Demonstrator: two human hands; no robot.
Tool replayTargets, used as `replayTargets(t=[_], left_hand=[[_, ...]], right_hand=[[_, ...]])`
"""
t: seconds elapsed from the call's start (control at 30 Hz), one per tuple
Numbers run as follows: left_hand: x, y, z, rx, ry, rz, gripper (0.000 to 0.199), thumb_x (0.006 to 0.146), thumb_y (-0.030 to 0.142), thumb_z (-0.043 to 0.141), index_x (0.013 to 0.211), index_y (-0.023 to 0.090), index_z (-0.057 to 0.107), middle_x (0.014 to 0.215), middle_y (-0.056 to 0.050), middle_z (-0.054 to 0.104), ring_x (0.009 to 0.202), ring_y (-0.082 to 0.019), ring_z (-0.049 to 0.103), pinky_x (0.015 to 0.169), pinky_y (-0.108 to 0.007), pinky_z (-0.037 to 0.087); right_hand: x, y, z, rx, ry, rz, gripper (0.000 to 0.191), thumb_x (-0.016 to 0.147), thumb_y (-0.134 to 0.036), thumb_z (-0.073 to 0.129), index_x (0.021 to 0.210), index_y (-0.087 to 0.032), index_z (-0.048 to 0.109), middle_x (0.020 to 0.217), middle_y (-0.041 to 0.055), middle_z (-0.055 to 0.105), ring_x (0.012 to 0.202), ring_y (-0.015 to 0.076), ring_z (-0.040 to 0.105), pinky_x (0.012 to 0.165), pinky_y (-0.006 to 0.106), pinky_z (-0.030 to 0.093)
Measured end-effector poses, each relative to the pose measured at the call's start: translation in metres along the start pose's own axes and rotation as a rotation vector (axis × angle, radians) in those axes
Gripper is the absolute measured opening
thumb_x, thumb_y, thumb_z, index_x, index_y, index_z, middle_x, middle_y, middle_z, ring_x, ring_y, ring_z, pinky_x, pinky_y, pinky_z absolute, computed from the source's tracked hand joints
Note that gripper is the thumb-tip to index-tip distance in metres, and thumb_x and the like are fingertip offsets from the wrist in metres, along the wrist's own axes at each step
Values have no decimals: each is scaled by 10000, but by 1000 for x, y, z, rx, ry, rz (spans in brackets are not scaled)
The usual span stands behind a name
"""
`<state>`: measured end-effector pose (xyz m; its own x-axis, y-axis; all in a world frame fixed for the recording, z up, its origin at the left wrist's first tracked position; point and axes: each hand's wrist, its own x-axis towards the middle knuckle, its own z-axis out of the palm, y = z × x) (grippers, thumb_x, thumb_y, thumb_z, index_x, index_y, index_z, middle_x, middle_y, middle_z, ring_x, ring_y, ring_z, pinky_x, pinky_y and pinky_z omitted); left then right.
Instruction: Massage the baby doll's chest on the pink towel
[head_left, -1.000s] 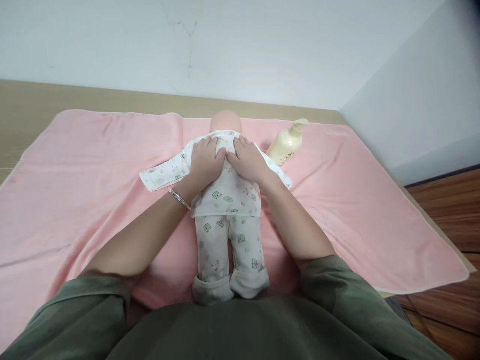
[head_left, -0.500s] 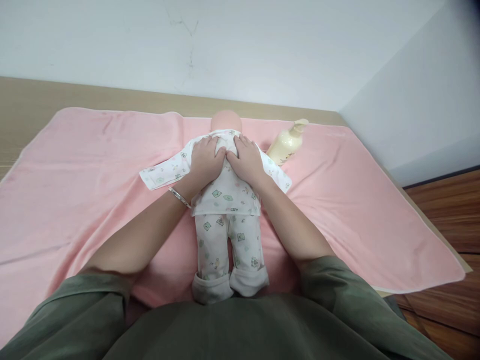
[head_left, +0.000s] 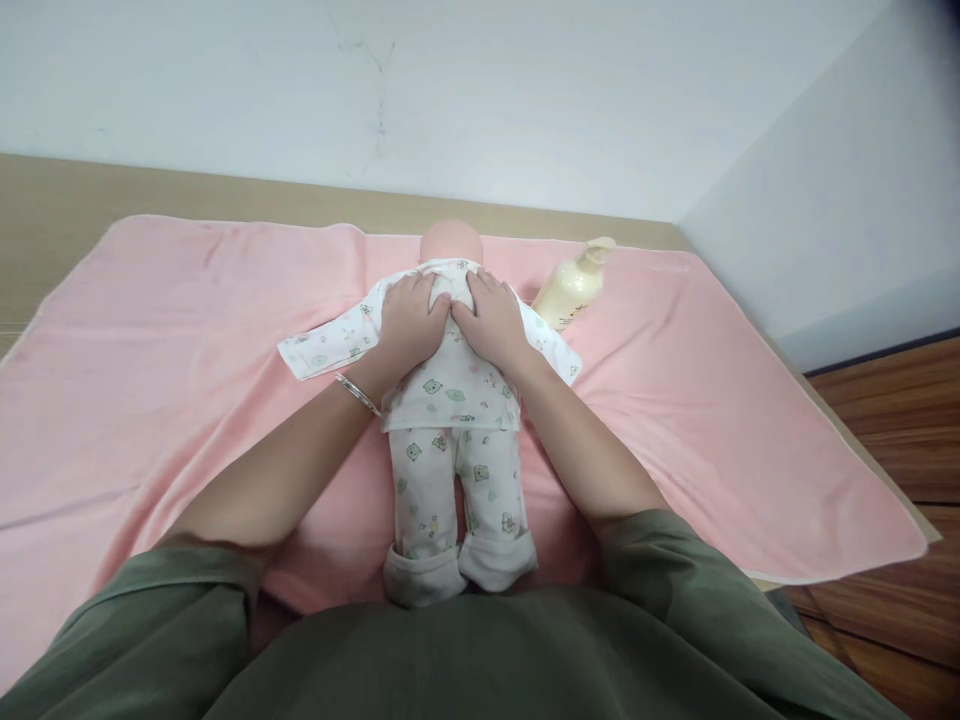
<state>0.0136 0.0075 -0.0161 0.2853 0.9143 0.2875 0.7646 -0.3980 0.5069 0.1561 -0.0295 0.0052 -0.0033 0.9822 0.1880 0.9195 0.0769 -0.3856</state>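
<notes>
While right hand (head_left: 493,315) touches doll (head_left: 454,395), bottle (head_left: 568,291) beside sleeve (head_left: 553,347).

Place: a room of baby-care kind; whether home or training room, I cannot tell
Worktop (head_left: 45,205): pink blanket (head_left: 735,420), dressed baby doll (head_left: 454,400), pump bottle (head_left: 571,290)
Wall (head_left: 540,100): white, with crack-like marks (head_left: 383,70)

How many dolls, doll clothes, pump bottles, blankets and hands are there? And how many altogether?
Dolls: 1, the doll
Doll clothes: 2, the printed long-sleeved top and the printed trousers
Pump bottles: 1, the cream pump bottle
Blankets: 1, the pink blanket
Hands: 2, the left hand and the right hand
Total: 7
</notes>
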Motion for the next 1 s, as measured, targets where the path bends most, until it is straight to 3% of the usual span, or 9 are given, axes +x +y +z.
replayTargets(t=[1.0], left_hand=[[0,-2,4,-21,45,15,525,986,326,355,1405,148,616,1476,-140,637,1398,-300,545,1263,-509,378]], right_hand=[[0,2,2,2,16,-7,610,1001,-382,399,1528,-95,507,1668,177,443,1579,320,387,1341,559,233]])
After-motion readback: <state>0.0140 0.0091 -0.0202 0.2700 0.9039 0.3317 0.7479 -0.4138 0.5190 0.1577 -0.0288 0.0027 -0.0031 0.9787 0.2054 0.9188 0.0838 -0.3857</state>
